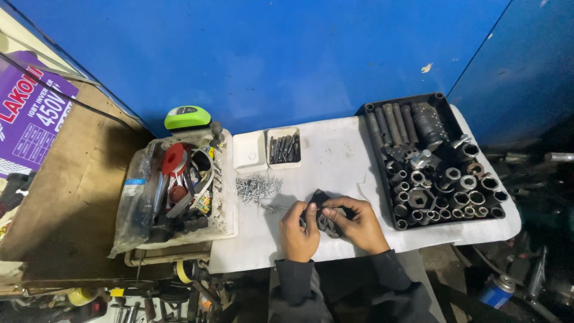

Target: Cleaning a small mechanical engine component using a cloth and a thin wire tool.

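Observation:
My left hand and my right hand meet near the front edge of a white tabletop. Both grip a small black object of flexible material between the fingers; its exact kind is hard to tell. A loose pile of silver screws lies just left of my left hand. Dark sleeves cover both forearms.
A black tray of several metal sockets and extension bars stands at the right. A small white two-part box holds dark bits at the back. A white basket of mixed tools and a red roll sits left, a green tape measure behind it. A blue wall backs the table.

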